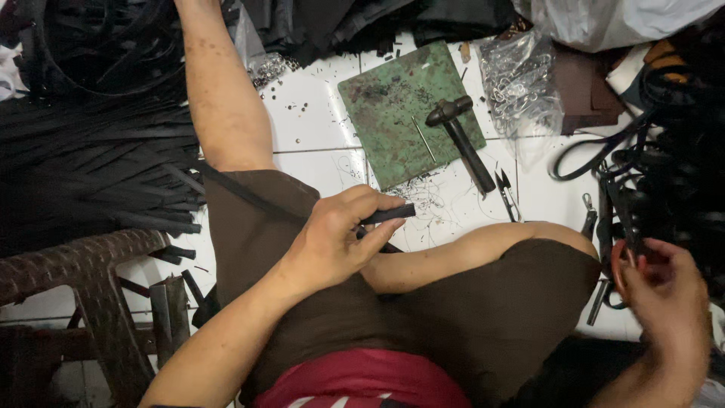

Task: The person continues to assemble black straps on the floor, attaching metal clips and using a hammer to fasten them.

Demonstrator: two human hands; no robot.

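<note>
- A pile of black straps (91,159) lies on the floor at far left.
- The left hand (332,238) pinches a black strap piece (389,214) between thumb and fingers above the lap; its long axis runs left-right, free end pointing right. It looks light, flexible, best gripped near its end.
- A hammer (461,136) rests on a green board (400,113).
- The right hand (664,291), blurred, curls around black straps and a clip; how firmly, I cannot tell.
</note>
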